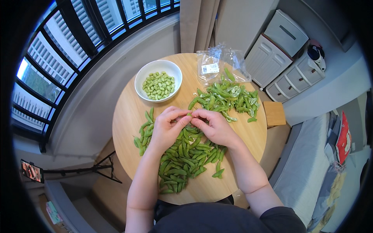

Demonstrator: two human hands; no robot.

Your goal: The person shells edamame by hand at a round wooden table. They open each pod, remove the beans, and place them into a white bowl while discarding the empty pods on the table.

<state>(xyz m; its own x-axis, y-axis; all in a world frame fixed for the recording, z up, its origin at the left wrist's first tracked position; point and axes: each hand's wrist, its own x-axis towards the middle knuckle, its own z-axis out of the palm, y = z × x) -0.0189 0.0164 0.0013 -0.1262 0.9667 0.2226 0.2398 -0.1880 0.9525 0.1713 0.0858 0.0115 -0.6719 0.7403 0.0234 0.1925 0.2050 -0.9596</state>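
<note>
Both hands meet above a round wooden table, fingertips pinching a small green edamame pod [189,114] between them. My left hand [170,125] closes thumb and forefinger on its left side, and my right hand [210,123] does the same on the right. Below the hands and forearms spreads a heap of whole edamame pods [180,163], partly hidden by them. Beyond my left hand stands a white bowl [139,87] holding shelled green beans [158,86]. Farther than my right hand lies a pile of opened, flattened pods [230,97].
A clear plastic bag [224,62] with a printed label lies at the far edge of the round table [128,116]. A wooden stool [274,113] stands to the right, near a grey sofa [303,145]. A phone on a tripod [32,171] is at the left.
</note>
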